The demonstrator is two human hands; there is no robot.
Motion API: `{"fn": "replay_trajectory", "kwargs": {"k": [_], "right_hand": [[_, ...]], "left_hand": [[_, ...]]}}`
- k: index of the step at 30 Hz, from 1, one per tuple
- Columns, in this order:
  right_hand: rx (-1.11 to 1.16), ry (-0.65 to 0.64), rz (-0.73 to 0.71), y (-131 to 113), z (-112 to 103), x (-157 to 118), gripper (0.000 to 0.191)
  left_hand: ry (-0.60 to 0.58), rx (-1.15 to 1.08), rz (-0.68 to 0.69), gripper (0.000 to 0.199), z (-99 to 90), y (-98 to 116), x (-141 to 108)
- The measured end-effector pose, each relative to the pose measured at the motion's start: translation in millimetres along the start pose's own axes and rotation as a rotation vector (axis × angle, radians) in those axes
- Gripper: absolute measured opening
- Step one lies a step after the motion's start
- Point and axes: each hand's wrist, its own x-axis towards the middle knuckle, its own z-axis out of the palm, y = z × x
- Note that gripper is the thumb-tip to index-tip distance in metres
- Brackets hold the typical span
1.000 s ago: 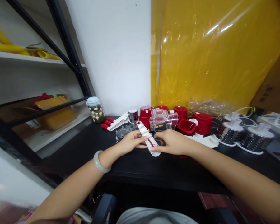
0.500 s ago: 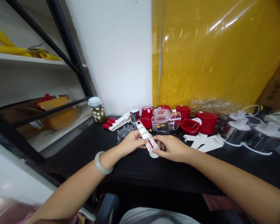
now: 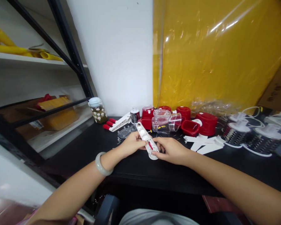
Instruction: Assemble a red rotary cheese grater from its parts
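Between my hands is a long white plastic crank arm (image 3: pixel 144 133), its hollow side facing up and a small red piece (image 3: pixel 150 145) lying in its lower half. My left hand (image 3: pixel 134 144) grips the arm's left edge, thumb on top near the red piece. At the lower right end, my right hand (image 3: pixel 170 150) holds the rounded tip with thumb and fingers. Beyond my left hand, white crank handles with red grips (image 3: pixel 117 123) and a clear round plastic disc (image 3: pixel 126 131) lie on the black table (image 3: pixel 140 175).
Red plastic housings (image 3: pixel 207 123) and clear plastic hoppers (image 3: pixel 166 120) stand at the back. White flat parts (image 3: pixel 204 142) and metal grater drums (image 3: pixel 267 139) lie on the right. A lidded jar (image 3: pixel 97 110) stands at the left, near a black-framed shelf (image 3: pixel 77 67).
Both hands keep hold of the crank arm. Its upper end has tipped slightly, and the hands have shifted very little.
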Motion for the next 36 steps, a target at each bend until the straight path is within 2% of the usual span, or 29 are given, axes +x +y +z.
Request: {"fn": "replay_trajectory", "kwargs": {"k": [21, 32, 36], "right_hand": [[0.069, 0.000, 0.015, 4.6, 3.5, 1.3, 0.041], [0.074, 0.013, 0.003, 6.3, 6.1, 1.7, 0.041], [0.151, 0.016, -0.002, 6.6, 5.9, 1.8, 0.040]], "left_hand": [[0.005, 0.000, -0.016, 0.037, -2.8, -2.6, 1.7], [-0.030, -0.012, 0.012, 0.036, -2.0, -1.9, 2.0], [-0.020, -0.003, 0.002, 0.037, -2.5, -1.9, 1.7]]}}
